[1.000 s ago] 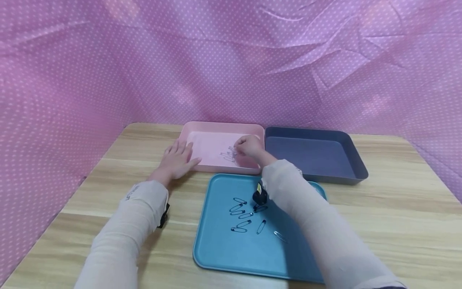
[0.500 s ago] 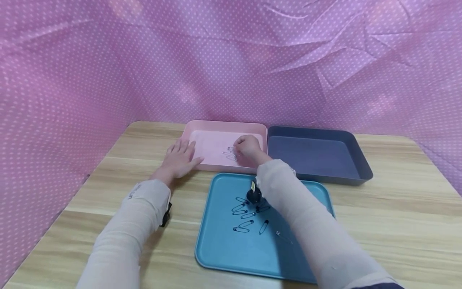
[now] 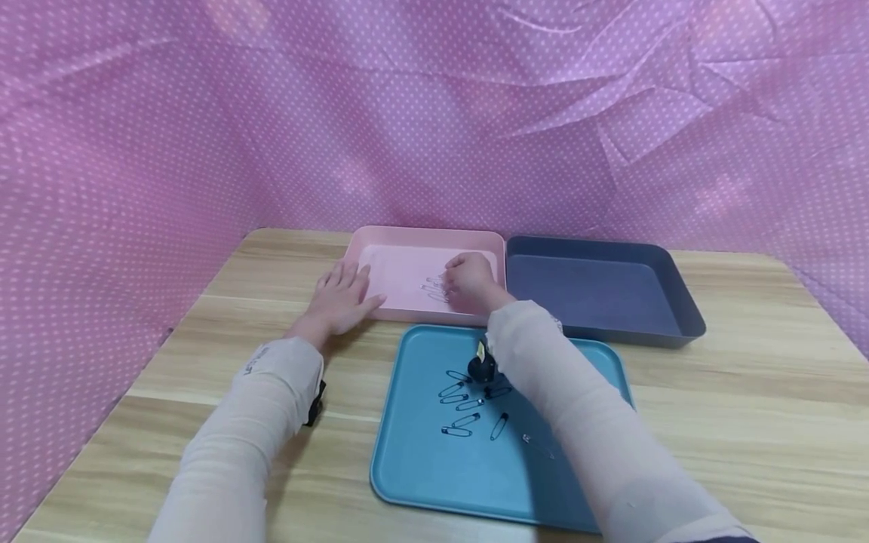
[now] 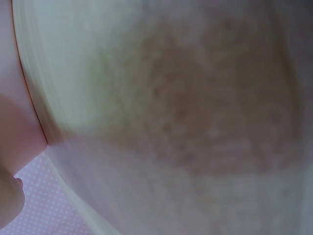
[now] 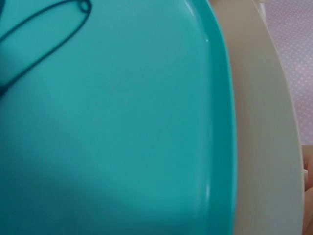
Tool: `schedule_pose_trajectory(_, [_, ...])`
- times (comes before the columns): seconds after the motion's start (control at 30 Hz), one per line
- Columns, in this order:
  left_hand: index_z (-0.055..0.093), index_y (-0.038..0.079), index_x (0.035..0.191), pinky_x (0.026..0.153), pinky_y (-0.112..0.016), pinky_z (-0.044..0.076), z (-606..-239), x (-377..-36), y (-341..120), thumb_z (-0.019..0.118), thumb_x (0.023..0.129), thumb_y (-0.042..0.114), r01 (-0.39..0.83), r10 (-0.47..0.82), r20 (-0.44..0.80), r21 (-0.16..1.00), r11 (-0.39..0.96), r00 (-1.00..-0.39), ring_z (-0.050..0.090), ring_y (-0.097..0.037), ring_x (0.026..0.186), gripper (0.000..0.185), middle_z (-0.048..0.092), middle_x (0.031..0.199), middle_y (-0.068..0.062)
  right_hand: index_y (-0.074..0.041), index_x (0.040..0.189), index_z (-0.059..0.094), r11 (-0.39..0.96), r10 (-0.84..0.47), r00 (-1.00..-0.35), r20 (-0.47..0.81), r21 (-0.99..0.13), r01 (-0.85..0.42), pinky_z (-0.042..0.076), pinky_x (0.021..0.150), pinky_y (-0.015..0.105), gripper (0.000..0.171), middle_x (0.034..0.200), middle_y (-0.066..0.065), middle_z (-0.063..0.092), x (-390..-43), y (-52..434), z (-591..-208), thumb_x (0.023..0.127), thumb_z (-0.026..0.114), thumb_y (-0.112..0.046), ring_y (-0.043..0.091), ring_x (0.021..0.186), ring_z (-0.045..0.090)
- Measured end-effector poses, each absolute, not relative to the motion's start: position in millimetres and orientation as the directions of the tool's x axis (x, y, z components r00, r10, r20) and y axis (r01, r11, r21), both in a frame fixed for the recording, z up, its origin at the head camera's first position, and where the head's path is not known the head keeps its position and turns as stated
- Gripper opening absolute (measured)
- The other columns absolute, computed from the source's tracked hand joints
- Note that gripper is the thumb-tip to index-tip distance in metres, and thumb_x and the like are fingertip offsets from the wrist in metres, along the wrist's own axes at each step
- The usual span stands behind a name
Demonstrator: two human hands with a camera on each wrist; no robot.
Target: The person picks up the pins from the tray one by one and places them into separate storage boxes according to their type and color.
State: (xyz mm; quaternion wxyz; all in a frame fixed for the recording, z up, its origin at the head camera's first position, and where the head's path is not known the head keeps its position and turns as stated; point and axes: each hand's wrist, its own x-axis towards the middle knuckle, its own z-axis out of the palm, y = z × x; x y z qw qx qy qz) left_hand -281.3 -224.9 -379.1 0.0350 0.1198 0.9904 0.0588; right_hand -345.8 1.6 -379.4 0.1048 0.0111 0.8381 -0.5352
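- Right hand (image 3: 468,281): fingers curled over small metal safety pins (image 3: 433,287) in shallow pink plastic tray (image 3: 407,235); pins just left of fingertips; pinch unclear.
- Left hand (image 3: 342,296): flat, fingers spread, touching tray's near-left rim.

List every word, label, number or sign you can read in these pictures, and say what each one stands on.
No text can be read as it stands.
Small dark print on the left sleeve near the wrist: too small and blurred to read.
A small yellowish mark on the black device under the right wrist: too small to tell.
The pink tray, the grey tray, the blue tray and the safety pins bear no writing that shows.
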Motion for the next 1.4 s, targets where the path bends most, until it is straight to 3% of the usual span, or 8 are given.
schedule_pose_trajectory(0.13, [0.006,0.006,0.139,0.1,-0.049,-0.003,-379.0,-280.6,-224.8,0.019,0.086,0.058,0.238,0.246,-0.059,0.118,0.964,-0.967,-0.008,-0.035,0.127,0.075,0.0,0.142,-0.019,0.001,0.095,0.059,0.449,-0.09,-0.979,-0.181,-0.885,0.123,0.047,0.054,0.022,0.015,0.08,0.012,0.06,-342.2,7.4,-373.3,0.083,0.051,-0.002,0.016,0.066,0.057])
schedule_pose_trajectory(0.37, [0.006,0.005,0.139,0.1,-0.048,-0.004,-377.8,-278.8,-223.2,0.017,0.086,0.059,0.234,0.243,-0.074,0.113,0.966,-0.967,-0.01,-0.035,0.126,0.076,-0.001,0.142,-0.019,0.009,0.096,0.057,0.372,-0.153,-0.98,-0.128,-0.926,0.063,0.05,0.065,0.025,0.017,0.094,0.019,0.058,-325.5,22.3,-358.0,0.083,0.051,0.001,0.026,0.082,0.059])
schedule_pose_trajectory(0.7, [0.007,0.005,0.139,0.1,-0.049,-0.003,-377.6,-279.6,-222.3,0.017,0.086,0.059,0.241,0.251,-0.07,0.124,0.962,-0.965,-0.009,-0.035,0.127,0.076,0.0,0.142,-0.019,-0.003,0.094,0.06,0.485,-0.155,-0.975,-0.158,-0.872,0.064,0.048,0.072,0.031,0.014,0.092,0.009,0.06,-294.2,51.9,-346.9,0.084,0.055,-0.012,0.019,0.081,0.06])
schedule_pose_trajectory(0.87, [0.007,0.004,0.138,0.1,-0.049,-0.002,-377.3,-279.3,-224.2,0.016,0.085,0.06,0.254,0.263,-0.065,0.121,0.96,-0.963,-0.008,-0.036,0.126,0.077,0.0,0.141,-0.02,-0.001,0.094,0.06,0.462,-0.191,-0.969,-0.159,-0.885,0.054,0.049,0.07,0.031,0.015,0.092,0.011,0.061,-278.0,64.6,-346.0,0.084,0.056,-0.011,0.019,0.081,0.06])
schedule_pose_trajectory(1.4, [0.009,0.003,0.138,0.1,-0.05,0.001,-376.4,-278.7,-225.1,0.023,0.088,0.054,0.267,0.275,-0.045,0.128,0.955,-0.96,-0.005,-0.038,0.126,0.073,0.002,0.141,-0.021,0.0,0.096,0.062,0.415,-0.347,-0.927,-0.139,-0.91,-0.019,0.042,0.083,0.039,0.021,0.09,0.011,0.062,-227.8,97.2,-349.4,0.082,0.058,-0.016,0.02,0.082,0.059])
